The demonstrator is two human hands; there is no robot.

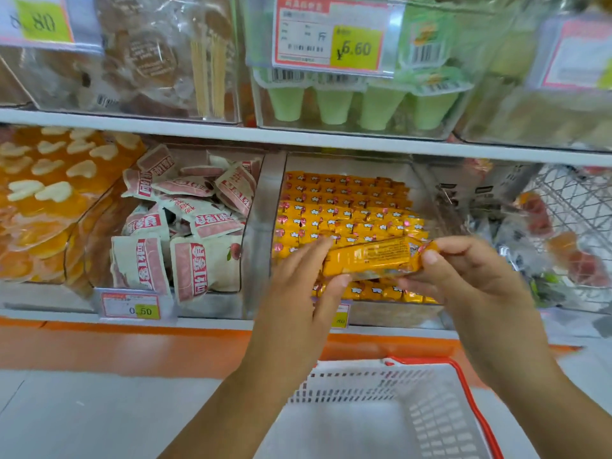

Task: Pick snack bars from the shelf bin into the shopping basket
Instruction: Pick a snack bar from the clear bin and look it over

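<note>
The snack bar [374,256], a long orange-yellow wrapper with small print on the side turned to the camera, was held level between both hands in front of its bin, just over the front rows of bars. The left hand [304,283] took its left end, fingers lying fairly straight along the far side and the thumb tucked under the near edge. The right hand [470,270] gripped the right end, thumb pressed on the front and fingers curled round behind. The clear shelf bin [397,314] behind them was packed with the same orange bars [347,207], laid in neat rows from far to near. Nearer and lower, beneath the right forearm, stood the white shopping basket [364,382] with slotted walls and a red rim. Left of the bar bin, another clear bin held a loose heap of pink-and-white packets [185,226], with a price tag [130,306] reading 0.50 on its front. Further left lay orange packs [49,193] dotted with pale heart-shaped pieces. To the right, a bin held blurred clear-wrapped items [530,233], and beyond it was a wire basket [576,207]. On the shelf above, one bin held trays of green cups [347,104] behind a tag [331,34] marked 6.60, and the bin to its left held brown baked goods [149,61] in clear wrap.
</note>
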